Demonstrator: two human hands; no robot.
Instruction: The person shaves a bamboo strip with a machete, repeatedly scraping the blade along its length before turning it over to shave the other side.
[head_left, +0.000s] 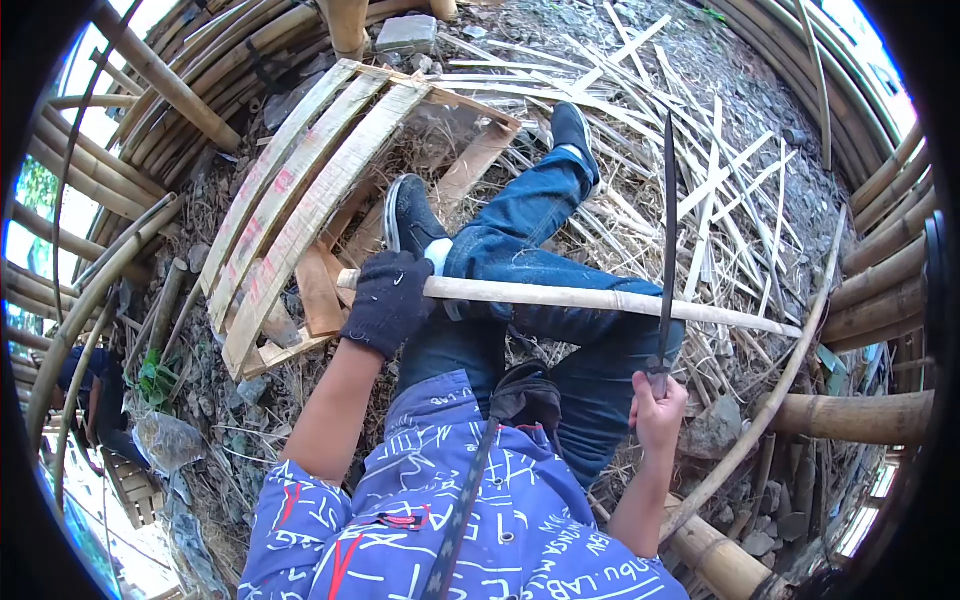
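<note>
My left hand (388, 303), in a dark glove, is closed round a pale bamboo strip (560, 293) near its left end. The strip lies across my jeans and points to the right. My bare right hand (657, 408) grips the handle of a long dark blade (670, 220), which stands nearly upright and crosses in front of the strip. Whether blade and strip touch, I cannot tell. Beyond my left hand, a slatted wooden pallet (330, 185) with pink marks rests tilted on the ground, beside my shoe.
Split bamboo strips (715, 190) lie scattered ahead and to the right. Thick bamboo poles (860, 417) border both sides. A curved pole (765, 410) runs close to my right arm. Rocks (712, 428) lie nearby. Another person (95, 395) is at the far left.
</note>
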